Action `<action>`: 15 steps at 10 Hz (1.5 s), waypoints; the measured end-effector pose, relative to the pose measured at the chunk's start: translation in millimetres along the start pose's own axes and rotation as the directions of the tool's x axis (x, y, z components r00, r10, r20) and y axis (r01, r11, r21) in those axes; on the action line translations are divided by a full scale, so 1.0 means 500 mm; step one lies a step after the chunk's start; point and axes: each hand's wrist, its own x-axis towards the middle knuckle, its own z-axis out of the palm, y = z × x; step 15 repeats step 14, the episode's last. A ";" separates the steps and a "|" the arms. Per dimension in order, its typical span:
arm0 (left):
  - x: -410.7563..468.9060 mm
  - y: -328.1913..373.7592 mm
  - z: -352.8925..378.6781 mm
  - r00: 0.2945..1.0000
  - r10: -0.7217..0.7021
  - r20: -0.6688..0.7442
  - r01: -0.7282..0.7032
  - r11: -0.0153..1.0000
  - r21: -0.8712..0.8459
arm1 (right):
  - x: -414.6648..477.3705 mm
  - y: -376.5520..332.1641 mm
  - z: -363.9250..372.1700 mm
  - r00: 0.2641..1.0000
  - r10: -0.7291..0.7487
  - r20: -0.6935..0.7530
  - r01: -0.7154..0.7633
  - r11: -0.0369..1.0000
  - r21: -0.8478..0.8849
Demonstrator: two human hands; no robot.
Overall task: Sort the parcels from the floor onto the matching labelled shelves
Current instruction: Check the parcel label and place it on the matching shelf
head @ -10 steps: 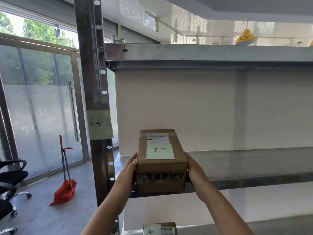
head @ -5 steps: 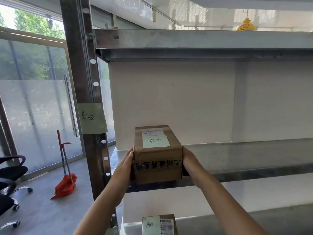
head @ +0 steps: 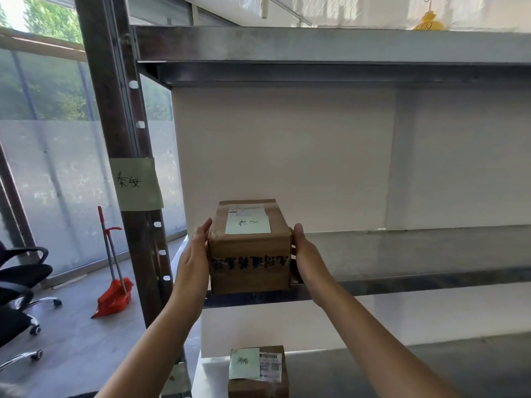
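A brown cardboard parcel (head: 250, 254) with a pale green handwritten note on top sits at the left front edge of the middle metal shelf (head: 402, 254). My left hand (head: 195, 254) lies flat against its left side, fingers straight. My right hand (head: 309, 257) presses against its right side, thumb up by the top corner. A pale green label (head: 138, 183) with similar handwriting is stuck on the shelf's upright post (head: 115, 110), just left of the parcel.
A second parcel (head: 258, 372) with a green note lies on the lower shelf, below my arms. The upper shelf (head: 316, 44) hangs overhead. A red dustpan with broom (head: 115, 297) and a black office chair (head: 20, 282) stand on the floor at left.
Both hands carried the parcel forward and set it down on the middle shelf's front edge. My view moved closer to the shelf.
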 end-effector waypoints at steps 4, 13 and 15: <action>-0.017 0.032 0.029 0.999 -0.043 -0.005 0.043 0.990 0.131 | -0.025 -0.001 -0.006 0.984 -0.148 0.097 0.157 0.983 -0.099; -0.232 0.139 0.026 0.973 0.222 0.059 -0.228 0.902 0.368 | -0.280 -0.071 -0.028 0.947 -0.316 -0.053 0.299 0.931 -0.208; -0.282 0.142 0.036 0.957 0.267 0.115 -0.290 0.901 0.322 | -0.332 -0.067 -0.046 0.944 -0.321 -0.073 0.300 0.930 -0.211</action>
